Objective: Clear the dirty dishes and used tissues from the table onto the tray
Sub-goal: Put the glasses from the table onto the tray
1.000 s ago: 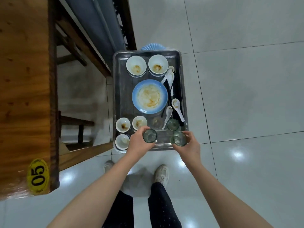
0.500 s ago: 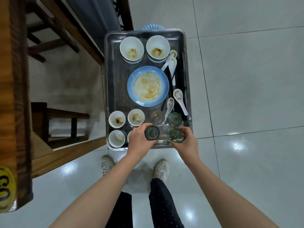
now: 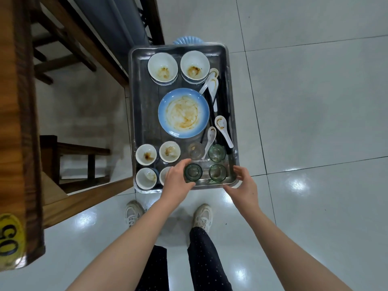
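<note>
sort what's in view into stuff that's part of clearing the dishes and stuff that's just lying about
Part of the job: tray, blue plate, large bowls, small bowls, spoons, black chopsticks, left hand gripping one green glass, second green glass beside the open right hand.

Just lying about: wooden table, its yellow number sticker, wooden bench, blue ribbed object past the tray.

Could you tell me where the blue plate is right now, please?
In the head view, the blue plate lies midway along the metal tray, with white spoons to its right.
</note>
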Demonstrator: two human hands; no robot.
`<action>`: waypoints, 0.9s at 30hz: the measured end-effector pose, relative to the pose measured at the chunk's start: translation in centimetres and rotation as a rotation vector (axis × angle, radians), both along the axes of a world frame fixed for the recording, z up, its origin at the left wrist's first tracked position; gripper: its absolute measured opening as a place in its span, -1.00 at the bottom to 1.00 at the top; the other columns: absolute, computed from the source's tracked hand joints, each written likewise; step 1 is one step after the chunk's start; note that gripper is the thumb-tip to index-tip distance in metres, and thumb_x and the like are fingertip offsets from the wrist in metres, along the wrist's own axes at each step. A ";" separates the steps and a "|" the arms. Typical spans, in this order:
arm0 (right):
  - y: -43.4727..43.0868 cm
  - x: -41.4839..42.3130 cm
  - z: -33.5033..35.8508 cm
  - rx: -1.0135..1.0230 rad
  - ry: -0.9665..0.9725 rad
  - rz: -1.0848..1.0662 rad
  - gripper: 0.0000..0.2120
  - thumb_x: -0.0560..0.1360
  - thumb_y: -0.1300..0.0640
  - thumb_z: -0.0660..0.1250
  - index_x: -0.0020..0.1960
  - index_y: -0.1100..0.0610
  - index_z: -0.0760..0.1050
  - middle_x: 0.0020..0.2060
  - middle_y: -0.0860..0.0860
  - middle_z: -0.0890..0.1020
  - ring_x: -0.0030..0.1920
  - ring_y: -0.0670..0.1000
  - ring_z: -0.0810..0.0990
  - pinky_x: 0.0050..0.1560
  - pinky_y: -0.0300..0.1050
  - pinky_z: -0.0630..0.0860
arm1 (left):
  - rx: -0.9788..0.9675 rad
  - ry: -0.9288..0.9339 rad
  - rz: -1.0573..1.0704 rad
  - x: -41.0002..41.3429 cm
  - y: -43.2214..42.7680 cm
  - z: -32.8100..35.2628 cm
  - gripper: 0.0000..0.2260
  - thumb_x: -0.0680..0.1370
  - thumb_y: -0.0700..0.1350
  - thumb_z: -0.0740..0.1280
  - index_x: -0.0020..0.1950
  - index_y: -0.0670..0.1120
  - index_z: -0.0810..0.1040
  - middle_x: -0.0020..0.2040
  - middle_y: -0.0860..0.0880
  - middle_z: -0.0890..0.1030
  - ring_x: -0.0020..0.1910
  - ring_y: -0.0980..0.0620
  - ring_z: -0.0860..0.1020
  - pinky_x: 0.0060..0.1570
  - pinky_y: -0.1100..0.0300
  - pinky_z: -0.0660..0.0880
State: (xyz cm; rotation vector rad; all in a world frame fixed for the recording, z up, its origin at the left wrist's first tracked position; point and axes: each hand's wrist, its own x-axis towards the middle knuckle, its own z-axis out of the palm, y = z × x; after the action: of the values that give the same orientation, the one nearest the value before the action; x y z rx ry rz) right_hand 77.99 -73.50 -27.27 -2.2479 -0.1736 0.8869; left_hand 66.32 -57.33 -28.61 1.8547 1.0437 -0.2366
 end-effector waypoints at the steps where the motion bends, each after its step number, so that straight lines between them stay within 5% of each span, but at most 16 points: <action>1: -0.2 0.0 0.5 -0.001 -0.007 -0.002 -0.45 0.32 0.30 0.52 0.23 0.06 0.43 0.00 -0.19 0.55 -0.01 -0.19 0.50 -0.09 -0.51 0.35 | -0.016 0.003 -0.003 -0.1 0.1 0.5 -0.36 0.33 -0.32 0.51 0.36 -0.03 0.41 0.20 0.02 0.54 0.21 -0.01 0.47 0.25 0.11 0.41; 4: -0.8 -0.1 2.5 -0.003 -0.039 -0.002 -0.50 0.36 0.30 0.48 0.24 0.06 0.44 0.05 -0.15 0.57 0.03 -0.10 0.50 -0.02 -0.34 0.37 | -0.021 0.019 -0.038 -0.6 0.5 2.4 -0.36 0.38 -0.36 0.45 0.40 -0.02 0.37 0.26 0.02 0.52 0.26 0.02 0.45 0.25 0.24 0.36; 10: -0.4 -1.2 7.7 -0.026 -0.074 -0.033 -0.54 0.41 0.31 0.41 0.26 0.06 0.44 0.06 -0.14 0.56 0.07 -0.07 0.51 0.03 -0.21 0.41 | -0.052 0.001 -0.022 -1.6 1.5 8.0 -0.44 0.47 -0.35 0.35 0.41 0.03 0.37 0.27 0.03 0.50 0.21 0.03 0.44 0.20 0.13 0.43; 15: 1.4 -2.7 13.2 0.035 -0.119 -0.046 -0.62 0.45 0.28 0.40 0.24 0.09 0.46 0.06 -0.09 0.59 0.02 -0.15 0.51 -0.02 -0.39 0.39 | -0.107 -0.074 0.051 -2.4 3.0 13.4 -0.49 0.51 -0.35 0.28 0.39 0.04 0.39 0.19 0.10 0.46 0.15 0.08 0.46 -0.19 0.51 0.39; 20: 4.5 -4.4 19.3 0.123 -0.162 -0.074 -0.62 0.43 0.35 0.39 0.19 0.09 0.48 -0.01 -0.09 0.59 -0.03 -0.19 0.51 -0.20 -0.56 0.37 | -0.137 -0.179 0.116 -3.6 5.4 19.7 -0.53 0.52 -0.35 0.30 0.36 0.03 0.41 0.17 0.00 0.54 0.01 0.06 0.54 0.00 0.25 0.43; 27: 10.9 -8.2 26.1 0.276 -0.175 -0.093 -0.68 0.49 0.27 0.35 0.15 -0.06 0.44 0.06 -0.08 0.59 0.09 -0.11 0.55 -0.01 -0.30 0.45 | -0.071 -0.280 0.169 -7.4 10.6 26.6 -0.56 0.54 -0.30 0.34 0.35 0.05 0.42 0.09 0.04 0.56 -0.04 0.13 0.52 -0.19 0.40 0.41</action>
State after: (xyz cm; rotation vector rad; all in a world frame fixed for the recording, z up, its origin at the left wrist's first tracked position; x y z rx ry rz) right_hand 69.77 -62.65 -1.17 -2.0548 -0.2531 0.5776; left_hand 58.90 -46.71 -2.01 1.6681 0.9754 0.0835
